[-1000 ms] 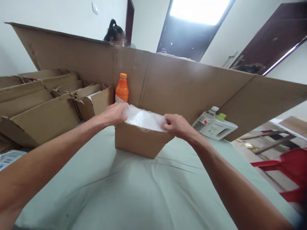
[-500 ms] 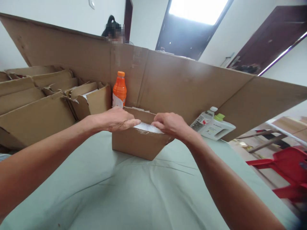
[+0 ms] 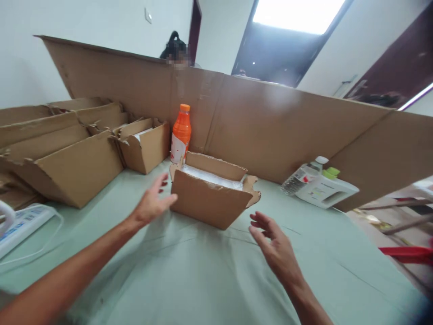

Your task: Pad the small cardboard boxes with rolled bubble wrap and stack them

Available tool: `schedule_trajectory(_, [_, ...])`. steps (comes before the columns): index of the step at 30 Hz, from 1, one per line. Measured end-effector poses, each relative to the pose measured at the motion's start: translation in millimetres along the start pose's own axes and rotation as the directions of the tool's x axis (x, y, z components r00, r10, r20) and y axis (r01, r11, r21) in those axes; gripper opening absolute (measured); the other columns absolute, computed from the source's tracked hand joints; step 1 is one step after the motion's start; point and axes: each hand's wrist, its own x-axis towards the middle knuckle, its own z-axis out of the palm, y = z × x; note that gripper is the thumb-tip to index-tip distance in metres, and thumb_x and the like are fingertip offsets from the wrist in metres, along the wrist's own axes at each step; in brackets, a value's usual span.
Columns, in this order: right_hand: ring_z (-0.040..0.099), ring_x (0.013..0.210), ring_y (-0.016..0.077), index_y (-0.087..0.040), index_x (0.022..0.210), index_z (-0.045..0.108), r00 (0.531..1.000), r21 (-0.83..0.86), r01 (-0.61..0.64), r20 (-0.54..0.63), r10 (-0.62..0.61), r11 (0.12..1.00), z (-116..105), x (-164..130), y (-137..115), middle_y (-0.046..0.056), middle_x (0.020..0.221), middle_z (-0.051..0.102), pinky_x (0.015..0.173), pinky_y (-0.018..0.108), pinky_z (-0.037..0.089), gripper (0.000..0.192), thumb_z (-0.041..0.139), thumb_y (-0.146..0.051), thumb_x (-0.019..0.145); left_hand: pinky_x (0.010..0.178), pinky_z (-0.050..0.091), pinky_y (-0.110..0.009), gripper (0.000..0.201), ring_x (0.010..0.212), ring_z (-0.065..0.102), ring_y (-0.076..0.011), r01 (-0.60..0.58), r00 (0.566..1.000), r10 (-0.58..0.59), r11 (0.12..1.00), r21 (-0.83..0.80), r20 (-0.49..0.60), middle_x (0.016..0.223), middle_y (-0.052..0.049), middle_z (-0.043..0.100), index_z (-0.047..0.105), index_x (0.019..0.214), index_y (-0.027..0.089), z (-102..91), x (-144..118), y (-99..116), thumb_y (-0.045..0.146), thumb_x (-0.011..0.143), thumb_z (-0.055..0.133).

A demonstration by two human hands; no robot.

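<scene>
A cardboard box [image 3: 208, 203] with its top uncovered stands on the green cloth, and something white and flat [image 3: 213, 177] shows inside it. My left hand [image 3: 154, 198] is at the box's left side, fingers apart, holding nothing; whether the thumb touches the cardboard I cannot tell. Off the box's lower right corner, my right hand [image 3: 272, 241] has its fingers spread and a visible gap from the box. Just behind the box's left end an orange bottle [image 3: 181, 133] stands upright.
Several cardboard boxes [image 3: 81, 162] crowd the left. A tall cardboard panel [image 3: 270, 126] runs along the back. A clear bottle [image 3: 302, 176] and a white jug [image 3: 326, 189] lean at the right. A white device [image 3: 25, 225] with a cord lies at left. One person's head [image 3: 176, 47] shows behind the panel.
Both hands have let go of the box's top edges and moved down and apart to its sides. The view has turned left, bringing the white device into sight.
</scene>
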Motion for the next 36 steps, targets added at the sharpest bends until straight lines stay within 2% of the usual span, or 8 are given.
schedule_trajectory(3, [0.069,0.108,0.0310,-0.017,0.132,0.052,0.980,0.019,-0.084,0.184,0.080,0.996,39,2,12,0.018,0.125,0.069,0.080,0.043,0.058,0.069,0.063,-0.060,0.079,0.105,0.047,-0.050,0.083,0.125,0.057,-0.0315,0.036,0.999,-0.036,0.999,-0.025,-0.002,0.144,-0.019,0.053,0.038,0.147,0.013,32.9,-15,-11,0.030,0.071,0.066])
schedule_trajectory(6, [0.069,0.106,0.0330,-0.015,0.134,0.050,0.973,0.012,-0.129,0.197,0.124,0.992,64,10,5,0.017,0.119,0.070,0.077,0.044,0.058,0.073,0.060,-0.062,0.079,0.112,0.041,-0.052,0.082,0.134,0.049,-0.0316,0.048,0.997,-0.049,0.999,-0.023,-0.057,0.150,-0.019,0.047,0.032,0.151,0.014,37.2,-47,-13,0.026,0.075,0.062])
schedule_trajectory(10, [0.069,0.103,0.0321,-0.014,0.129,0.053,0.950,0.109,-0.058,0.310,0.021,0.992,103,27,-18,0.017,0.116,0.071,0.078,0.042,0.058,0.068,0.062,-0.060,0.079,0.116,0.037,-0.054,0.078,0.142,0.041,-0.0322,0.057,0.986,-0.065,0.997,-0.053,-0.156,0.158,-0.015,0.037,0.029,0.153,0.021,2.7,-110,-31,0.025,0.081,0.058])
schedule_trajectory(14, [0.069,0.103,0.0290,-0.014,0.135,0.051,0.898,0.242,0.123,0.386,-0.212,0.962,186,44,-61,0.016,0.122,0.069,0.076,0.039,0.059,0.064,0.059,-0.051,0.084,0.116,0.037,-0.056,0.075,0.148,0.032,-0.0331,0.075,0.922,-0.093,0.995,-0.062,-0.375,0.164,-0.010,0.028,0.027,0.155,0.031,-42.4,-147,-57,0.029,0.087,0.060])
schedule_trajectory(19, [0.056,0.128,0.0287,-0.014,0.147,0.038,0.858,0.252,0.285,0.363,-0.363,0.925,300,43,-108,0.017,0.142,0.057,0.106,0.046,0.049,0.065,0.054,-0.033,0.087,0.119,0.033,-0.056,0.084,0.153,0.023,-0.0318,0.106,0.810,-0.125,0.992,-0.067,-0.573,0.166,-0.007,0.022,0.022,0.156,0.035,-78.2,-142,-70,0.030,0.085,0.065])
schedule_trajectory(22, [0.040,0.143,0.0342,-0.008,0.151,0.032,0.844,0.174,0.343,0.375,-0.384,0.923,339,30,-117,0.023,0.154,0.044,0.118,0.056,0.034,0.070,0.052,-0.027,0.087,0.118,0.033,-0.056,0.083,0.152,0.024,-0.0311,0.124,0.792,-0.141,0.990,-0.069,-0.594,0.165,-0.009,0.022,0.021,0.157,0.034,-86.2,-131,-75,0.030,0.086,0.065])
schedule_trajectory(31, [0.040,0.143,0.0381,0.003,0.148,0.036,0.764,-0.072,0.505,0.500,-0.407,0.860,343,6,-127,0.030,0.153,0.041,0.118,0.053,0.034,0.070,0.057,-0.023,0.087,0.121,0.030,-0.052,0.084,0.154,0.019,-0.0302,0.104,0.799,-0.071,0.994,0.022,-0.597,0.168,-0.011,0.017,0.019,0.159,0.028,-78.8,-116,-93,0.030,0.087,0.063])
schedule_trajectory(36, [0.039,0.142,0.0375,0.001,0.147,0.040,0.723,-0.147,0.581,0.546,-0.424,0.801,329,-4,-134,0.029,0.153,0.042,0.117,0.055,0.032,0.062,0.053,-0.033,0.097,0.122,0.030,-0.052,0.085,0.152,0.028,-0.0320,0.162,0.834,-0.198,0.980,-0.114,-0.516,0.168,-0.015,0.017,0.015,0.159,0.024,-71.2,-130,-96,0.037,0.089,0.061])
